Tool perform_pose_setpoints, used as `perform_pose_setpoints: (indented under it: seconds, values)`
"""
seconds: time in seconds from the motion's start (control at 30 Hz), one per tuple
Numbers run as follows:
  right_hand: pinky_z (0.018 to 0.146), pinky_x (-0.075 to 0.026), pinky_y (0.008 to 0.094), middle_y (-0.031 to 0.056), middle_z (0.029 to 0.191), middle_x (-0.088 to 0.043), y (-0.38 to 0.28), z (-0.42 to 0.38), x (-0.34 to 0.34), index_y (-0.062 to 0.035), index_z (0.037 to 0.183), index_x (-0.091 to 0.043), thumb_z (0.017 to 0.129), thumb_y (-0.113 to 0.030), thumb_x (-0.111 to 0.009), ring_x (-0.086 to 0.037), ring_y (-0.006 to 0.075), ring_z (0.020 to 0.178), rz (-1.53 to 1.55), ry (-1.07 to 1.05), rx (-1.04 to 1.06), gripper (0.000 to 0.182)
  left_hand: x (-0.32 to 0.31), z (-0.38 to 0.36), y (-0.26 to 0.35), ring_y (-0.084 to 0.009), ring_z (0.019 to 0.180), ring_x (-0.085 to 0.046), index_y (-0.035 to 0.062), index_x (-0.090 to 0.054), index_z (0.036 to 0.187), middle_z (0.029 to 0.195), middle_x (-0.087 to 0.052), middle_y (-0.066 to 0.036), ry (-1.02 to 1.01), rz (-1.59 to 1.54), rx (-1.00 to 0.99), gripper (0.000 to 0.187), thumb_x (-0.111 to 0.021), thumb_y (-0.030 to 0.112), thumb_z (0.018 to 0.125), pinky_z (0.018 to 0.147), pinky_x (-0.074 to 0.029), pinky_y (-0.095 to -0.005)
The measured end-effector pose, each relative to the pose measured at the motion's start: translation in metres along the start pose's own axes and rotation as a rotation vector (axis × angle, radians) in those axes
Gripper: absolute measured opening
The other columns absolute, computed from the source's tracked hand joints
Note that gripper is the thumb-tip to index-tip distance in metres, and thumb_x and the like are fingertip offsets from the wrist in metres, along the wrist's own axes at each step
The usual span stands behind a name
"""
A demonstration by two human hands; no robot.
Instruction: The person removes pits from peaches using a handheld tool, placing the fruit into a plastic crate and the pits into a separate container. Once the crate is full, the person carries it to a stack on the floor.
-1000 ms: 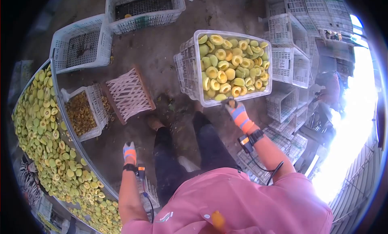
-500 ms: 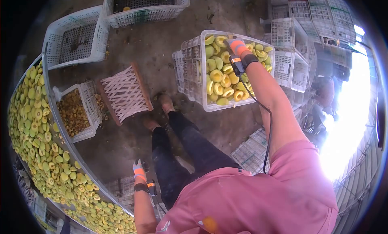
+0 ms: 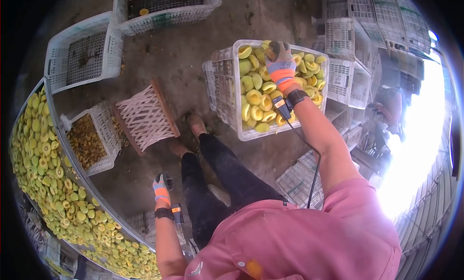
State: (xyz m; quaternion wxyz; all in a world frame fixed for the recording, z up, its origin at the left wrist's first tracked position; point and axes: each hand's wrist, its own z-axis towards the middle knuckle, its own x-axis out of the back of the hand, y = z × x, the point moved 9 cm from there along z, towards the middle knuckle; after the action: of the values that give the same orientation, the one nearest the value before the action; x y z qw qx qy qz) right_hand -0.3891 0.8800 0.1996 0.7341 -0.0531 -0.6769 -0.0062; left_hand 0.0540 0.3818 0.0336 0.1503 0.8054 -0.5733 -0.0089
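My right hand (image 3: 280, 63), in a grey and orange glove, reaches across a white plastic crate (image 3: 223, 86) piled with halved yellow-green fruit (image 3: 253, 96). Its fingers curl over the crate's far rim. A cable runs from a wrist device down my forearm. My left hand (image 3: 161, 185), gloved the same way, hangs beside my left leg over the concrete floor. Its fingers are curled in and I see nothing in them. It touches nothing.
A long table (image 3: 72, 154) heaped with halved fruit runs down the left. Beside it stand a small crate of brown pits (image 3: 89, 141) and a slatted wooden stool (image 3: 145, 116). Empty white crates (image 3: 79, 53) lie beyond, with stacked crates (image 3: 345, 41) on the right. A person (image 3: 392, 103) is at the far right.
My right hand went from the crate's near rim over the fruit to its far rim. My feet stepped closer to the crate. My left hand's fingers curled in.
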Motion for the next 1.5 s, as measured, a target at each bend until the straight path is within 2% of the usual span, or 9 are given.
perform_pose_setpoints:
  seconds: [0.17, 0.43, 0.67, 0.9, 1.1, 1.2, 1.37, 1.47, 1.5]
  values:
    - [0.084, -0.05, 0.038, 0.0171, 0.12, -0.057, -0.001, -0.025, -0.033, -0.0126, 0.122, -0.051, 0.077, -0.028, -0.066, -0.06, 0.0341, 0.101, -0.151, -0.181, 0.173, 0.05, 0.0, 0.008, -0.011, -0.0175, 0.051, -0.058, 0.0107, -0.062, 0.092, 0.069, -0.062, -0.005, 0.023, 0.052, 0.067, 0.014, -0.054, 0.022, 0.091, 0.045, -0.044, -0.0304]
    - [0.084, -0.05, 0.043, 0.0188, 0.112, -0.059, 0.015, -0.004, -0.003, -0.0116, 0.115, -0.056, 0.078, -0.033, -0.067, -0.06, 0.0379, 0.098, 0.229, 0.029, -0.108, 0.045, -0.018, -0.006, 0.005, -0.0146, 0.051, -0.057, 0.0123, -0.06, 0.092, 0.069, -0.063, -0.004, 0.014, 0.04, -0.007, 0.014, -0.051, 0.024, 0.093, 0.047, -0.045, -0.0291]
    - [0.084, -0.049, 0.0445, 0.0197, 0.119, -0.056, 0.01, -0.01, -0.024, -0.0139, 0.115, -0.057, 0.079, -0.034, -0.067, -0.058, 0.0395, 0.102, 0.146, -0.136, -0.162, 0.042, -0.023, 0.008, -0.007, -0.0174, 0.053, -0.057, 0.0124, -0.063, 0.092, 0.07, -0.062, -0.005, -0.001, 0.056, 0.075, 0.019, -0.055, 0.029, 0.091, 0.048, -0.046, -0.0311]
    - [0.08, -0.049, 0.0436, 0.0217, 0.094, -0.065, 0.016, -0.038, -0.031, -0.0054, 0.1, -0.062, 0.079, -0.029, -0.066, -0.062, 0.0393, 0.089, 0.165, -0.195, -0.266, 0.032, -0.034, 0.008, -0.001, -0.0147, 0.052, -0.057, 0.0122, -0.061, 0.099, 0.072, -0.065, -0.005, -0.004, 0.037, 0.038, 0.017, -0.053, 0.027, 0.094, 0.046, -0.045, -0.029]
    - [0.081, -0.049, 0.0437, 0.0237, 0.096, -0.065, 0.014, -0.046, -0.037, -0.0042, 0.104, -0.061, 0.08, -0.033, -0.065, -0.062, 0.0386, 0.093, 0.363, -0.196, -0.421, 0.038, -0.053, 0.003, 0.009, -0.0145, 0.053, -0.057, 0.0119, -0.061, 0.099, 0.071, -0.065, -0.005, -0.041, 0.018, 0.049, 0.016, -0.053, 0.025, 0.094, 0.048, -0.045, -0.0289]
    - [0.084, -0.048, 0.0431, 0.0242, 0.097, -0.065, -0.007, -0.047, -0.039, -0.0018, 0.107, -0.06, 0.08, -0.036, -0.064, -0.061, 0.0383, 0.096, 0.071, -0.173, -0.336, 0.044, -0.071, -0.006, 0.02, -0.0146, 0.052, -0.056, 0.0122, -0.061, 0.099, 0.07, -0.064, -0.005, -0.069, -0.017, 0.04, 0.016, -0.053, 0.025, 0.094, 0.047, -0.044, -0.0296]
    - [0.087, -0.048, 0.0412, 0.0239, 0.117, -0.058, -0.007, -0.053, -0.054, -0.0028, 0.121, -0.052, 0.082, -0.038, -0.062, -0.058, 0.0382, 0.105, 0.05, -0.23, -0.317, 0.053, -0.081, -0.014, 0.021, -0.0148, 0.055, -0.057, 0.0111, -0.062, 0.103, 0.075, -0.064, -0.005, -0.128, 0.004, 0.117, 0.017, -0.053, 0.022, 0.094, 0.049, -0.044, -0.0298]
    - [0.085, -0.049, 0.0416, 0.0229, 0.119, -0.057, -0.006, -0.054, -0.056, -0.0062, 0.123, -0.051, 0.082, -0.035, -0.062, -0.058, 0.0379, 0.105, 0.079, -0.28, -0.225, 0.051, -0.097, -0.03, 0.064, -0.0174, 0.066, -0.06, 0.0082, -0.062, 0.103, 0.083, -0.066, -0.007, -0.085, 0.153, -0.265, 0.018, -0.053, 0.02, 0.093, 0.057, -0.046, -0.0303]
    - [0.085, -0.049, 0.0418, 0.0224, 0.118, -0.058, -0.008, -0.056, -0.054, -0.007, 0.123, -0.051, 0.082, -0.034, -0.062, -0.058, 0.0377, 0.104, 0.128, -0.274, -0.196, 0.05, -0.103, -0.045, 0.093, -0.0206, 0.072, -0.061, 0.0072, -0.063, 0.102, 0.085, -0.066, -0.008, 0.049, 0.335, -0.542, 0.017, -0.055, 0.018, 0.091, 0.062, -0.047, -0.0316]
